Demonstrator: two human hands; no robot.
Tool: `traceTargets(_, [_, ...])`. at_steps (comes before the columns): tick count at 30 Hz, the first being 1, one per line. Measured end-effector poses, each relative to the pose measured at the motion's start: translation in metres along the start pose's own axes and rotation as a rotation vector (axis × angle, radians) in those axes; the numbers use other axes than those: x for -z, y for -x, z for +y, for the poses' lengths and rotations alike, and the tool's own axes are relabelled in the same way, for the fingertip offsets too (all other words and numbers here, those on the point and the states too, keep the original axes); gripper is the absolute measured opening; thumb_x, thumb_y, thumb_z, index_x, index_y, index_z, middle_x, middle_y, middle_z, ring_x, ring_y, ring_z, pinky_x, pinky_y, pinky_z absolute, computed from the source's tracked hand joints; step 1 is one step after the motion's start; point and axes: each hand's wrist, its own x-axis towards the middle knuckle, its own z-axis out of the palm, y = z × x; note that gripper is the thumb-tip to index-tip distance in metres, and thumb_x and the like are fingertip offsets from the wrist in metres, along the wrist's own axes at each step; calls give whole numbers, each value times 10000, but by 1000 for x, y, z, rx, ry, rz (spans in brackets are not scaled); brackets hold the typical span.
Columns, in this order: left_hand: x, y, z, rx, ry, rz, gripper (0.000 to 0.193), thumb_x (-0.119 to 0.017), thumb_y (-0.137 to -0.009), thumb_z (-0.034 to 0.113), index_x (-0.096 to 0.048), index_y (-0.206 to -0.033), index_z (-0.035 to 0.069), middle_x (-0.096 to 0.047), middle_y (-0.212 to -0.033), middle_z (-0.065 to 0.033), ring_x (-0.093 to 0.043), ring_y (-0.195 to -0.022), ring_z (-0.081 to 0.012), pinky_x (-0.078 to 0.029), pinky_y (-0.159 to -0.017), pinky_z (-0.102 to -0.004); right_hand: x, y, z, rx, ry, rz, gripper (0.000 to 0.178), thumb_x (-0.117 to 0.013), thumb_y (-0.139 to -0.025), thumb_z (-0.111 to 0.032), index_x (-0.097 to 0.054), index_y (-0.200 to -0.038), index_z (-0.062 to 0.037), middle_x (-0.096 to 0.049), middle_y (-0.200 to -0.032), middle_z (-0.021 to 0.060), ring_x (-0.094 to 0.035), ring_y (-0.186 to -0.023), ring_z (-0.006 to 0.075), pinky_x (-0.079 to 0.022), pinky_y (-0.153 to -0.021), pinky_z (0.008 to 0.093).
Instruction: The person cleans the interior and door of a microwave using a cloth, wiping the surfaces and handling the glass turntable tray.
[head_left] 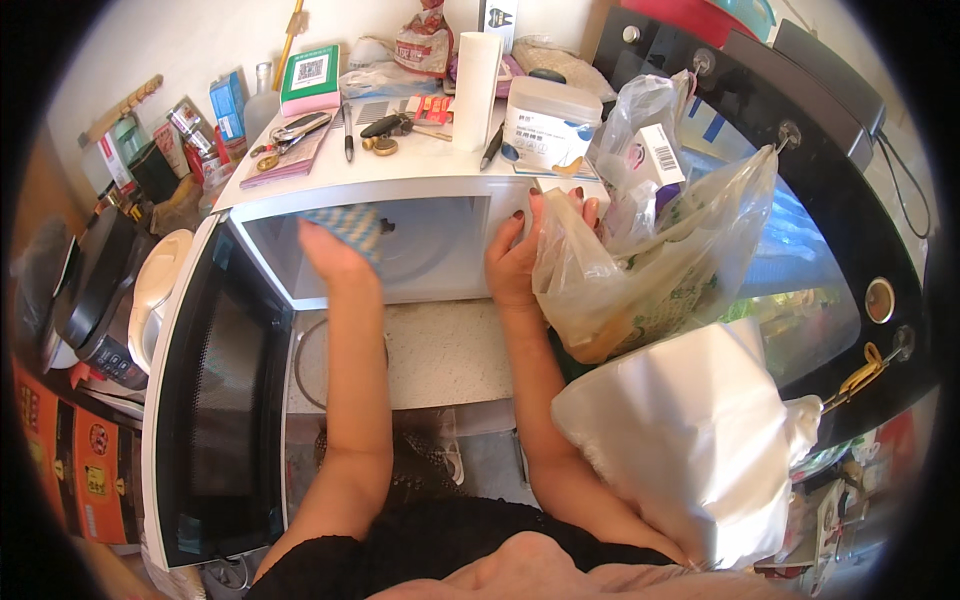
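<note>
A white microwave oven point(400, 189) stands in front of me, its dark-windowed door point(225, 400) swung out to the left. My left hand point(335, 255) reaches into the cavity with a blue-and-white checked cloth point(345, 222) in it, held up near the upper inside; the cloth covers most of those fingers. A round plate-like shape shows faintly in the cavity behind the cloth. My right hand point(515, 260) rests against the oven's right front, beside the opening, fingers spread and holding nothing. A hanging plastic bag point(650, 280) partly covers that hand.
On the oven top are a paper-towel roll point(478, 92), a clear tub point(550, 125), keys point(385, 135), a pen point(348, 133) and a green-and-pink box point(311, 80). A white bag point(690, 430) hangs low right. A rice cooker point(110, 300) stands left of the door.
</note>
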Motion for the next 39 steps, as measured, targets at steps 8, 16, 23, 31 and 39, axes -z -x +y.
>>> traceTargets(8, [-47, 67, -58, 414, 241, -311, 344, -407, -988, 311, -611, -1093, 54, -649, -1060, -97, -622, -985, -261, -524, -875, -399, 1, 5, 5, 31, -61, -43, 406, -581, -829, -103, -512, -1229, -87, -465, -1336, 259, -385, -1280, 492, -269, -1069, 631])
traceTargets(16, [13, 5, 19, 77, 102, -110, 298, -418, -967, 291, -614, -1036, 76, -660, -921, -104, -657, -811, -280, -548, -793, -434, -1, 2, 5, 32, 6, 24, 367, -596, -811, -136, -597, -1178, -133, -494, -1319, 207, -409, -1273, 458, -313, -1045, 615])
traceTargets(23, [13, 5, 37, -131, 59, -11, 418, -404, -973, 403, -560, -1177, 73, -593, -1187, -121, -600, -1033, -295, -487, -933, -427, 3, -1, 1, 4, 83, -23, 322, -596, -816, -155, -645, -1134, -148, -520, -1282, 180, -457, -1241, 434, -374, -1020, 601])
traceTargets(31, [-30, 46, -1, 19, 147, -153, 477, -271, -1003, 353, -513, -1262, 34, -590, -1219, -162, -613, -1064, -326, -522, -902, -456, -12, 8, 8, 33, 26, 72, 321, -589, -814, -155, -637, -1132, -136, -508, -1301, 185, -452, -1247, 448, -355, -1019, 622])
traceTargets(39, [-26, -2, -5, 66, 184, -236, 477, -311, -999, 373, -498, -1310, 62, -562, -1284, -133, -565, -1120, -337, -502, -915, -475, -11, 10, 9, 3, -22, 29, 317, -598, -814, -185, -647, -1122, -130, -498, -1307, 197, -426, -1267, 463, -332, -1032, 630])
